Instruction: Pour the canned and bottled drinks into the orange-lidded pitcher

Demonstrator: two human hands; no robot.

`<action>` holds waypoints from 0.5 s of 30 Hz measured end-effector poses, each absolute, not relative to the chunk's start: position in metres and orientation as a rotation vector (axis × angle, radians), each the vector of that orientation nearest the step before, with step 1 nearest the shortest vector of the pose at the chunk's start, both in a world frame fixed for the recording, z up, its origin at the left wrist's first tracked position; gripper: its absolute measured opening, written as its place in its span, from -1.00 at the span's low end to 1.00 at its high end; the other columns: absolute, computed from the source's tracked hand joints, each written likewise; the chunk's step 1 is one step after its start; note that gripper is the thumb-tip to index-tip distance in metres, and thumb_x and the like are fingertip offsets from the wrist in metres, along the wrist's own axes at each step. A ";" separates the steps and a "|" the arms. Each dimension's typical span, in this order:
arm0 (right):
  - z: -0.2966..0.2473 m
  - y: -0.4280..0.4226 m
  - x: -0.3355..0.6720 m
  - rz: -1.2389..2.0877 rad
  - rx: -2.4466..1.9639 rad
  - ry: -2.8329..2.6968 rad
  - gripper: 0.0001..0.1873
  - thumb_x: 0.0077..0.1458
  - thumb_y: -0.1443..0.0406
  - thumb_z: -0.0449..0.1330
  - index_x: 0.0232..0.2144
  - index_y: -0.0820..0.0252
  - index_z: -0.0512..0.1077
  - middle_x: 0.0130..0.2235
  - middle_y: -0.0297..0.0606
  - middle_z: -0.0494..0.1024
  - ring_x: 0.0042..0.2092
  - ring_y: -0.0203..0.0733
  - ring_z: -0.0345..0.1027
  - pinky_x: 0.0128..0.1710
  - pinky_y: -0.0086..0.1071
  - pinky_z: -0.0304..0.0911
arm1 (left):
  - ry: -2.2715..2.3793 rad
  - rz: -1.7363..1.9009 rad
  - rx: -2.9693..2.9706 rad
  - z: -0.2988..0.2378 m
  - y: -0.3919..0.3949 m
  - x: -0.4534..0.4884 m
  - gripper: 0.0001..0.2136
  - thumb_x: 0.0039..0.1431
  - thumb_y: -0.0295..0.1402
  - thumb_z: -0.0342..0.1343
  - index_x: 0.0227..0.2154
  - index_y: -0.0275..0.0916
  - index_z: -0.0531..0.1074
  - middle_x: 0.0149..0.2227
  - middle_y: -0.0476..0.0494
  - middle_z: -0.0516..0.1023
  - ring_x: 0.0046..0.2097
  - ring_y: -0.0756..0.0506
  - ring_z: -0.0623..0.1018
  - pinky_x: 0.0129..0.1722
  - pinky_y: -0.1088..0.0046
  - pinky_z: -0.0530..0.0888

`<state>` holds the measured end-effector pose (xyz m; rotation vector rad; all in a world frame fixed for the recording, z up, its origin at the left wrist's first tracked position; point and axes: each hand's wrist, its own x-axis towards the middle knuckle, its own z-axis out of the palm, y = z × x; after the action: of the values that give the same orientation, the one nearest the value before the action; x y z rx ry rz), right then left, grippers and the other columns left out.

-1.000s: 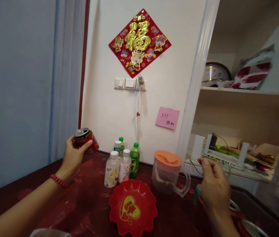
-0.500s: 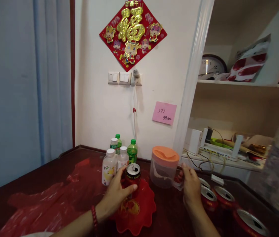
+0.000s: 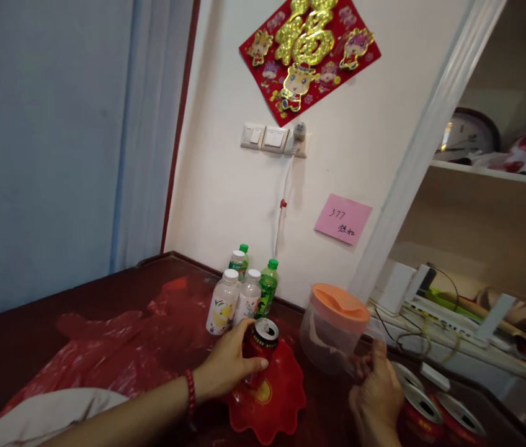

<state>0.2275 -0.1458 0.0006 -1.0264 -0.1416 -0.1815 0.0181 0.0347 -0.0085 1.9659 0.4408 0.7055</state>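
Red drink can [image 3: 263, 349], top opened, in left hand's [image 3: 229, 366] grasp: between thumb and fingers, right of palm. Can over scalloped red plate [image 3: 287, 386] (whether touching, cannot tell). Capped bottles [image 3: 222, 305] just behind. Right of plate, right hand [image 3: 377, 386] curled round handle of orange-lidded pitcher [image 3: 328, 332]. Other opened cans [image 3: 422, 411] on surface [image 3: 12, 347] beside right hand.

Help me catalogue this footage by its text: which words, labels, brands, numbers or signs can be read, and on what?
"377": pink note, above handwritten characters I can't read surely.
"福": red wall hanging, in large gold.
Too small or blurred: print on the bottles, the red can in the left hand and the other cans; the clock numerals.
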 end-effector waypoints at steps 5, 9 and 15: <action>0.008 -0.155 0.227 -0.243 -1.080 -0.111 -0.39 -0.15 -0.16 0.45 -0.60 0.15 0.28 -0.64 -0.54 0.24 -0.61 -0.40 0.09 -0.61 -0.49 0.24 | 0.495 0.627 2.027 0.001 0.029 0.013 -0.32 -0.08 -0.27 0.35 0.17 -0.16 0.33 0.21 -0.27 0.47 0.21 -0.36 0.43 0.25 0.09 0.31; 0.018 -0.163 0.230 -0.295 -1.130 -0.109 -0.45 -0.11 -0.11 0.45 -0.59 0.16 0.35 -0.63 -0.51 0.26 -0.60 -0.37 0.11 -0.64 -0.49 0.23 | 0.535 0.599 2.016 0.006 0.024 0.011 -0.30 -0.10 -0.32 0.33 0.18 -0.20 0.30 0.22 -0.30 0.45 0.23 -0.35 0.41 0.27 0.08 0.29; 0.040 -0.176 0.229 -0.355 -1.170 -0.195 -0.50 0.00 -0.08 0.41 -0.56 0.13 0.34 -0.64 -0.52 0.26 -0.62 -0.35 0.13 -0.64 -0.47 0.25 | 0.531 0.608 1.999 0.008 0.022 0.009 -0.28 -0.10 -0.29 0.34 0.18 -0.23 0.29 0.23 -0.33 0.45 0.24 -0.37 0.41 0.27 0.06 0.29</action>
<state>0.2289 -0.1758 0.0398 -1.1704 -0.1954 -0.3550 0.0089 0.0221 0.0081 1.9991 0.5309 0.6077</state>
